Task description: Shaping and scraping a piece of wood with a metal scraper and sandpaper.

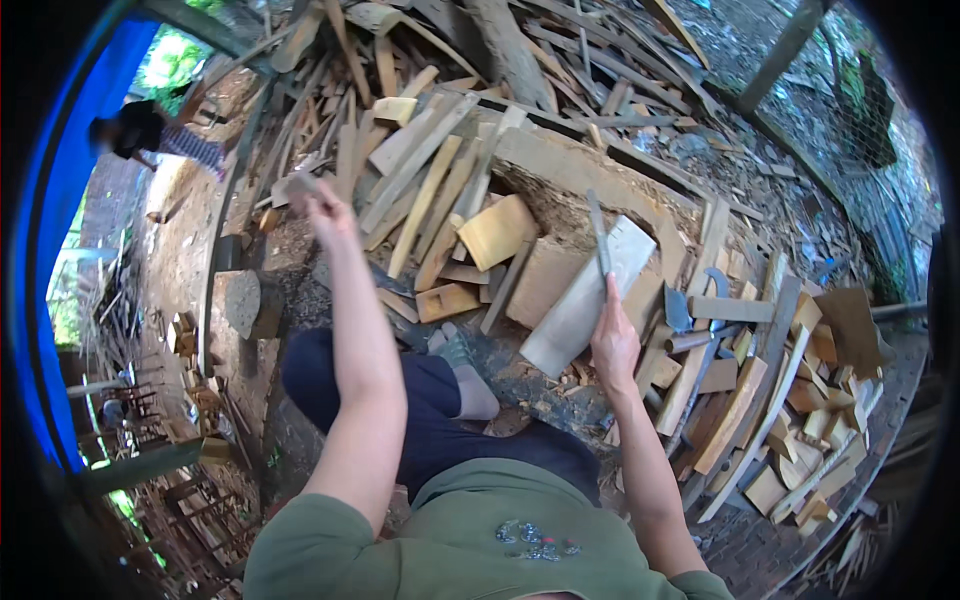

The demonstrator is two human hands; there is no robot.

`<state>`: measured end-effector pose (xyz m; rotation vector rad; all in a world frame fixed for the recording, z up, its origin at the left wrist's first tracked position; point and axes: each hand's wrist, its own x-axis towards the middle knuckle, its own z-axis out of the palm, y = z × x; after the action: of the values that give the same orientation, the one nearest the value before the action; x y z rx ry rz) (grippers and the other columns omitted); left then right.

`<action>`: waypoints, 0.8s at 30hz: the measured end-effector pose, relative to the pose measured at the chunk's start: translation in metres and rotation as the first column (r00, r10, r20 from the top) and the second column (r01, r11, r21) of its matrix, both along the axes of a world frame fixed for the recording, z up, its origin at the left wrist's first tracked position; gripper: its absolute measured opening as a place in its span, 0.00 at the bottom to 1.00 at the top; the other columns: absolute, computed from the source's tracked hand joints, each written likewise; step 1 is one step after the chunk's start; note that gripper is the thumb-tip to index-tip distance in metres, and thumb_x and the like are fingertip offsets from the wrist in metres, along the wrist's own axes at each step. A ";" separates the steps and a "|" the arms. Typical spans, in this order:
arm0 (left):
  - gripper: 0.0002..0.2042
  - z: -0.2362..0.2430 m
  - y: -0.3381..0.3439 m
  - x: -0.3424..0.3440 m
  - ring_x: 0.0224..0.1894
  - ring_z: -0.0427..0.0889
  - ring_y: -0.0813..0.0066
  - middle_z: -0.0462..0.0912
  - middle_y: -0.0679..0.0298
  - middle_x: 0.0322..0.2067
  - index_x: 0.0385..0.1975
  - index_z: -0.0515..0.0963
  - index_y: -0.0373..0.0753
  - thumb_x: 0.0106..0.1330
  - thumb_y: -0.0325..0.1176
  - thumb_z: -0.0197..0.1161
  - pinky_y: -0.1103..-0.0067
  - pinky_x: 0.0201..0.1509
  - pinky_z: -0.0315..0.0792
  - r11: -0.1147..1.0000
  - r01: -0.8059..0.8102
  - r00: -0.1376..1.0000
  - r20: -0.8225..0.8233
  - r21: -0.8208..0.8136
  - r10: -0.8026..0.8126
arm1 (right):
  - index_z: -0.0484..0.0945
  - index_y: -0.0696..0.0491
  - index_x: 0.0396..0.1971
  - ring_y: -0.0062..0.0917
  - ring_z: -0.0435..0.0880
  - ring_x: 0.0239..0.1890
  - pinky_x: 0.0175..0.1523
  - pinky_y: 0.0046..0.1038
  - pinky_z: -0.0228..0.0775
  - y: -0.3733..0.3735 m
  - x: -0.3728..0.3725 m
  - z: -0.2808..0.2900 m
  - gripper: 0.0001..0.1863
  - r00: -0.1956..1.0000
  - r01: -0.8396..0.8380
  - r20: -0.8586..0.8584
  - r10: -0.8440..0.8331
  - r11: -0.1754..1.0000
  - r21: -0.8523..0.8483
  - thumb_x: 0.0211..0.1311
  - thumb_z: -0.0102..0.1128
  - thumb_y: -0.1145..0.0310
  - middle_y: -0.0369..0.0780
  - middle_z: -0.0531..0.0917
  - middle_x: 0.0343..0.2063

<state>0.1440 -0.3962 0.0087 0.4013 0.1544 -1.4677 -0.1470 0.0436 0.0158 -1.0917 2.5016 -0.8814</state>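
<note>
My left hand (328, 215) is raised at the left, its fingers closed around a greyish-brown block (296, 188) that looks like wood; motion blurs its shape. In my right hand (613, 345) is a long, narrow, flat metal blade (598, 232), pointing away from me; whether it is a chisel or a file I cannot tell. Beneath the blade a pale, wide plank (575, 315) lies slanted against a thick, rough timber block (545, 280). Left of that block lies a yellowish cut wood block (496, 232), with a smaller hollowed one (447, 301) nearer me.
Stacked sticks (425, 205) and offcuts fill the far side. On the right are an axe-like blade (677, 308), a wooden-handled tool (688, 341) and many wood pieces (730, 415). A stump (251, 303) stands at left. Another person (150, 130) is at the far left.
</note>
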 end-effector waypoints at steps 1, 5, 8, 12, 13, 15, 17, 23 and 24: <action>0.20 -0.002 -0.010 0.020 0.57 0.77 0.61 0.74 0.52 0.56 0.61 0.65 0.34 0.72 0.31 0.54 0.73 0.54 0.83 0.993 -0.001 0.984 0.178 -0.115 0.022 | 0.59 0.40 0.70 0.48 0.83 0.28 0.31 0.45 0.72 -0.004 0.002 0.000 0.30 1.000 -0.011 -0.005 0.012 0.999 0.033 0.69 0.47 0.73 0.53 0.83 0.30; 0.18 -0.005 -0.028 0.075 0.51 0.82 0.57 0.78 0.48 0.52 0.57 0.69 0.29 0.73 0.34 0.52 0.70 0.53 0.83 0.976 0.143 0.981 -0.108 -0.162 -0.162 | 0.58 0.37 0.70 0.46 0.82 0.24 0.28 0.46 0.73 -0.015 0.006 -0.006 0.30 0.999 -0.027 -0.027 0.025 0.998 -0.053 0.69 0.47 0.69 0.49 0.82 0.25; 0.18 -0.020 -0.011 0.059 0.51 0.82 0.55 0.78 0.48 0.53 0.58 0.68 0.28 0.72 0.32 0.54 0.68 0.53 0.83 0.977 0.180 0.956 -0.216 -0.111 -0.200 | 0.58 0.36 0.70 0.48 0.82 0.25 0.29 0.47 0.73 -0.012 0.001 -0.009 0.30 1.000 0.008 -0.024 -0.010 0.997 -0.079 0.69 0.48 0.68 0.49 0.81 0.26; 0.18 -0.035 0.019 0.025 0.51 0.82 0.55 0.78 0.50 0.52 0.58 0.69 0.31 0.71 0.29 0.55 0.68 0.52 0.83 0.980 0.132 0.976 -0.189 0.147 -0.103 | 0.59 0.35 0.69 0.50 0.81 0.25 0.29 0.48 0.73 -0.006 -0.001 -0.007 0.29 1.000 0.018 -0.005 -0.018 0.999 -0.043 0.69 0.48 0.67 0.50 0.81 0.27; 0.17 -0.036 0.023 0.019 0.51 0.82 0.55 0.78 0.50 0.52 0.58 0.69 0.31 0.71 0.29 0.55 0.68 0.52 0.84 0.976 0.096 0.989 -0.132 0.198 -0.071 | 0.60 0.34 0.69 0.50 0.81 0.25 0.29 0.49 0.73 -0.007 -0.001 -0.005 0.29 1.000 0.016 -0.002 -0.016 0.999 -0.031 0.69 0.48 0.67 0.50 0.81 0.27; 0.19 -0.038 0.038 0.001 0.55 0.78 0.53 0.76 0.49 0.55 0.61 0.65 0.31 0.73 0.30 0.52 0.66 0.58 0.80 0.975 0.190 0.979 0.047 0.117 -0.196 | 0.60 0.33 0.69 0.50 0.81 0.25 0.29 0.49 0.73 -0.012 0.001 -0.001 0.29 1.000 0.018 0.014 -0.017 0.999 -0.031 0.69 0.48 0.67 0.50 0.81 0.26; 0.26 -0.035 0.051 0.004 0.65 0.67 0.48 0.66 0.41 0.61 0.64 0.58 0.30 0.72 0.36 0.56 0.61 0.68 0.69 0.869 0.446 0.852 0.199 0.213 -0.485 | 0.61 0.32 0.68 0.50 0.81 0.25 0.30 0.49 0.73 -0.019 0.005 0.009 0.29 1.000 -0.006 0.026 0.008 0.998 -0.069 0.69 0.48 0.67 0.50 0.81 0.26; 0.40 0.012 0.329 -0.155 0.69 0.58 0.53 0.57 0.46 0.67 0.69 0.52 0.30 0.66 0.48 0.63 0.63 0.71 0.53 0.691 0.691 -0.463 0.864 0.212 0.199 | 0.63 0.35 0.67 0.49 0.83 0.32 0.35 0.46 0.74 -0.002 -0.011 0.011 0.27 0.997 -0.031 0.069 0.027 0.998 0.048 0.69 0.49 0.68 0.51 0.83 0.32; 0.47 0.021 0.356 -0.157 0.70 0.56 0.50 0.56 0.44 0.67 0.70 0.49 0.30 0.60 0.49 0.69 0.61 0.72 0.50 0.644 0.735 -0.535 0.763 0.210 0.362 | 0.64 0.35 0.67 0.50 0.83 0.33 0.36 0.46 0.74 -0.002 -0.011 0.012 0.27 0.993 -0.029 0.113 0.026 0.999 0.028 0.69 0.48 0.68 0.51 0.83 0.32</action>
<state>-0.0129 -0.0401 0.0298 1.1212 -2.3642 -0.8301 -0.1580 0.0413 0.0282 -1.0348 2.3949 -0.8709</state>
